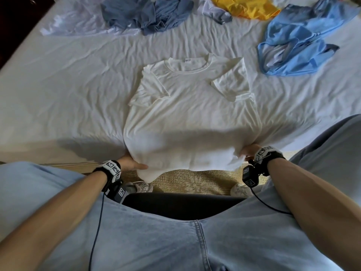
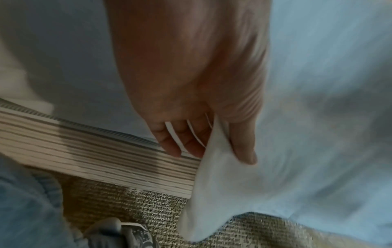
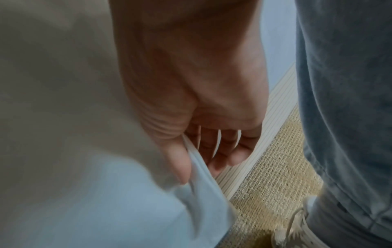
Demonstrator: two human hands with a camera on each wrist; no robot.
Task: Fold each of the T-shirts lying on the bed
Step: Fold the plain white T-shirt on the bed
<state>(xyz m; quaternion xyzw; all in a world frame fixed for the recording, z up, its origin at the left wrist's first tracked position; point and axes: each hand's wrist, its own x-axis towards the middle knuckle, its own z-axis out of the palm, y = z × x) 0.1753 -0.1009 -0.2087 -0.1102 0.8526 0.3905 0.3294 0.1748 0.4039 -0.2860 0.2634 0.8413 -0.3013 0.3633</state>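
Observation:
A white T-shirt (image 1: pixel 191 106) lies on the bed, collar far from me, with both sleeves folded in over its chest. Its lower hem is lifted off the near bed edge. My left hand (image 1: pixel 132 163) pinches the hem's left corner; in the left wrist view the thumb and fingers of that left hand (image 2: pixel 214 142) clamp the white cloth (image 2: pixel 212 184). My right hand (image 1: pixel 247 152) pinches the right corner, and in the right wrist view the right hand (image 3: pixel 197 161) holds the white fabric (image 3: pixel 106 201) between thumb and fingers.
Unfolded shirts lie at the far side of the bed: a grey-blue heap (image 1: pixel 144 13), a yellow one (image 1: pixel 246 6), a light blue one (image 1: pixel 300 40) at the right, a pale one (image 1: pixel 74 22) at the left. The bed's sheet (image 1: pixel 58 90) is wrinkled. Carpet (image 1: pixel 195 182) and my shoes lie below.

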